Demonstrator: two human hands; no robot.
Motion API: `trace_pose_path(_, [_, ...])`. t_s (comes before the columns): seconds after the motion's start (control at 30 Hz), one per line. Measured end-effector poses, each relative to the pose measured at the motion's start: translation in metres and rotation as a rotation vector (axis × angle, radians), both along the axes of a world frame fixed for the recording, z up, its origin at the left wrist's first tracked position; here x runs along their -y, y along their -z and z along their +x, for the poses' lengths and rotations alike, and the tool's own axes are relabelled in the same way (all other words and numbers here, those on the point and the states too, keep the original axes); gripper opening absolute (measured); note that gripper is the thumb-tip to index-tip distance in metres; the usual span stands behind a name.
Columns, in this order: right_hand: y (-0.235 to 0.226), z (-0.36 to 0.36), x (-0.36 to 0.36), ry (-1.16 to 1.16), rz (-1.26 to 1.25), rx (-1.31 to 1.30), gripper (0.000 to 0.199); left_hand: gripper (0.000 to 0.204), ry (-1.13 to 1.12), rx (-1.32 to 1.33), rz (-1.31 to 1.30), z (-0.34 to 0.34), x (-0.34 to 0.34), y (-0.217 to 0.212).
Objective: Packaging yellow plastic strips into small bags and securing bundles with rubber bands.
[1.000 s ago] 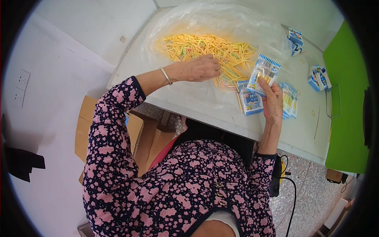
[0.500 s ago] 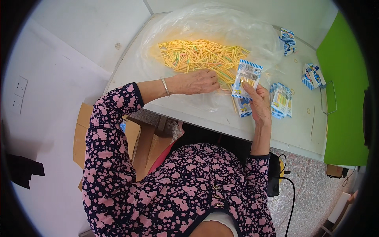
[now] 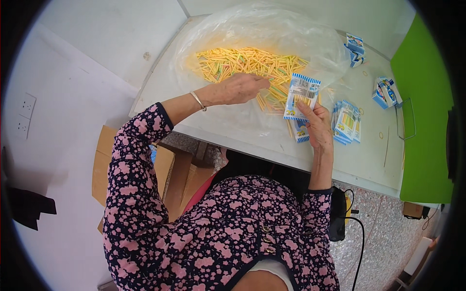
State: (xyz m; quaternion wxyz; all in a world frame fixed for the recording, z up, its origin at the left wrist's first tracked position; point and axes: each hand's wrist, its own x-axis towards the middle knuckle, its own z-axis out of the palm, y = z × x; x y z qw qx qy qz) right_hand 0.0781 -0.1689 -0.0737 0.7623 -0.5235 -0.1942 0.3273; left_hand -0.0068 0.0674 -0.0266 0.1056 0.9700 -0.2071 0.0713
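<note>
My right hand (image 3: 318, 125) grips a small packet (image 3: 303, 92) with blue-striped ends, thumb across its front. Pale yellow sticks show through its clear window. My left hand (image 3: 241, 89), with a bangle at its wrist, is held over the near edge of a heap of thin sticks (image 3: 233, 62), mostly yellow with some green and pink. Its fingertips are pinched together, and I cannot make out what is between them. The heap lies on a large clear plastic bag (image 3: 310, 42). Another blue packet (image 3: 302, 132) lies partly hidden beneath my right hand.
Right of my right hand lies a stack of filled packets (image 3: 347, 121) on the white table (image 3: 361, 157). Small blue-and-white boxes (image 3: 386, 93) stand farther right, near a green panel (image 3: 427, 116) and a wire frame (image 3: 407, 119). An open cardboard box (image 3: 104, 160) sits below left.
My left hand has lifted slightly off the near side of the heap, moving up and away, with its wrist turned. The right hand keeps the packet almost in place.
</note>
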Motion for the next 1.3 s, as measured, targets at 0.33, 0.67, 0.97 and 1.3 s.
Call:
trace_pose_path(0.33, [-0.002, 0.000, 0.003, 0.037, 0.008, -0.015, 0.025, 0.023, 0.157, 0.212, 0.406, 0.010, 0.001, 0.022])
trace_pose_path(0.67, [-0.002, 0.000, 0.011, 0.050, -0.009, -0.041, 0.024, 0.024, -0.069, 0.057, 0.174, 0.019, -0.002, 0.007])
trace_pose_path(0.97, [-0.008, 0.004, 0.015, 0.067, 0.047, -0.066, 0.023, 0.020, 0.091, 0.170, 0.320, 0.041, 0.031, 0.024])
trace_pose_path(1.3, [0.001, 0.004, 0.015, 0.083, 0.020, -0.024, 0.024, 0.023, -0.249, 0.031, 0.000, 0.045, 0.029, 0.003])
